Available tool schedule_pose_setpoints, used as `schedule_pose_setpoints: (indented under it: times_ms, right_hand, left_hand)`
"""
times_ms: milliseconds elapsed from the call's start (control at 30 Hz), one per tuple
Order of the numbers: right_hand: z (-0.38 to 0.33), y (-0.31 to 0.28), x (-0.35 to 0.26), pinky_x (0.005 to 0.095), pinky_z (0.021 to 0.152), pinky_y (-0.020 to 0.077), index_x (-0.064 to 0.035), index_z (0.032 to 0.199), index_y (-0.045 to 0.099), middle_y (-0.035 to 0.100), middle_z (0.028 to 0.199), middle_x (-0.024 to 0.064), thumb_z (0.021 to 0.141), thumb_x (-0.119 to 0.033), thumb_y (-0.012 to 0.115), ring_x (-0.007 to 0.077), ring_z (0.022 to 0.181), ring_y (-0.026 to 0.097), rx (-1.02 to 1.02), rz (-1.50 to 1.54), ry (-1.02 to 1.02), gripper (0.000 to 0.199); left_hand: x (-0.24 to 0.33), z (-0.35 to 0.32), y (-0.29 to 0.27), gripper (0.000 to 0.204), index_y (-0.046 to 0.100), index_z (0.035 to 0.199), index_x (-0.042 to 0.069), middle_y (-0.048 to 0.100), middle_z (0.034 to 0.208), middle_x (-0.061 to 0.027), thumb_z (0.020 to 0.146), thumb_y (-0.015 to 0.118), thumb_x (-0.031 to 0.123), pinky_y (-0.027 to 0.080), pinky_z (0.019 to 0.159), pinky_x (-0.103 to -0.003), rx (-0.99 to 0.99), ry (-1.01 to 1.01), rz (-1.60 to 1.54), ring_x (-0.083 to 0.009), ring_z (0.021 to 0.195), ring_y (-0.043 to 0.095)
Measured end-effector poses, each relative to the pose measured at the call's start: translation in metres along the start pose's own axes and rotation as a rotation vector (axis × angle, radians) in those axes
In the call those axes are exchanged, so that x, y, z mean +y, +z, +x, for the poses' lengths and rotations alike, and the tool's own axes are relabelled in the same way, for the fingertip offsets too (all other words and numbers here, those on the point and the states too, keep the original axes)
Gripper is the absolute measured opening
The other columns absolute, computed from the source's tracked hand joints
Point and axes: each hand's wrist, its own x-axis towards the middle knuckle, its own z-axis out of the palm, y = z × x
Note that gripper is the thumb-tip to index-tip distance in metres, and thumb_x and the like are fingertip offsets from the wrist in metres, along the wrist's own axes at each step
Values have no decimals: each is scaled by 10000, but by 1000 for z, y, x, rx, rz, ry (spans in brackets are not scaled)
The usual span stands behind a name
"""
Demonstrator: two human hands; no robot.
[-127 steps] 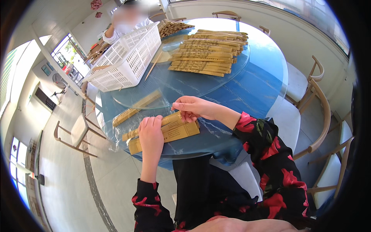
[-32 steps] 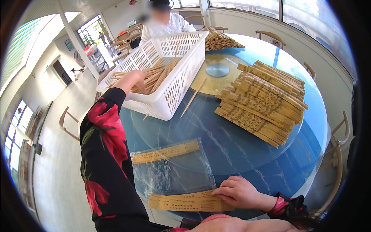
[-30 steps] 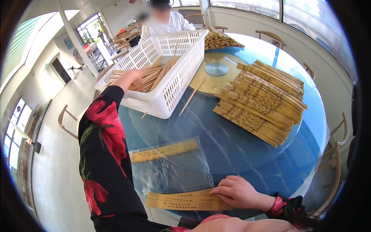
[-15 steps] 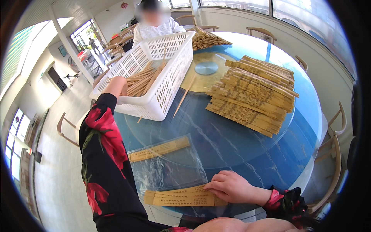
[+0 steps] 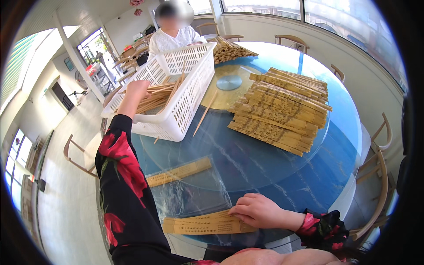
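My left hand (image 5: 137, 91) reaches over the near-left rim of a white slatted plastic basket (image 5: 182, 115), fingers curled down at a heap of thin wooden sticks (image 5: 162, 98). Its fingertips are hidden, so what they pinch is unclear. At the table's near edge my right hand (image 5: 257, 211) is closed on the right part of a small fan of printed bamboo strips (image 5: 198, 224), thumb and fingers pressed on it. Just beyond lies a clear plastic bag (image 5: 192, 192), with another printed bamboo strip (image 5: 181, 171) at its far side.
A large stack of printed bamboo strips (image 5: 282, 110) covers the right of the round blue glass table (image 5: 269, 176). One loose stick (image 5: 205, 113) lies beside the basket. Behind are a brown bundle (image 5: 232, 51) and a seated person (image 5: 174, 39). Wooden chairs (image 5: 380, 194) surround the table.
My left hand has risen a little out of the basket, and the sticks by it have shifted. My right hand stays on the strips. The whole view has tilted slightly.
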Motion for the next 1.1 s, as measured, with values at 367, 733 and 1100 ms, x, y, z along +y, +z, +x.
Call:
schedule_pose_setpoints:
  times_ms: [367,733,1100]
  right_hand:
    - [5,-1,5,420,844,541,-124,1121,739,657,938,72,983,-177,662,306,949,633,-3,-10,-38,167]
    - [14,3,10,428,924,528,-125,1089,742,688,977,78,976,-153,642,318,1014,641,11,37,-39,154]
    - [12,4,17,447,933,525,-128,1083,740,686,977,88,962,-146,620,331,1026,643,20,18,-30,172]
  left_hand:
    - [-25,-51,-89,472,783,1071,105,794,1015,-93,836,840,510,599,859,-456,-250,-26,156,-318,982,757]
    - [-59,-197,-102,416,678,991,59,731,885,-165,984,688,475,547,762,-515,118,-221,-180,-395,883,716]
    - [158,-322,-67,343,582,1015,63,688,842,-163,1023,662,397,509,680,-494,202,-120,-600,-398,804,674]
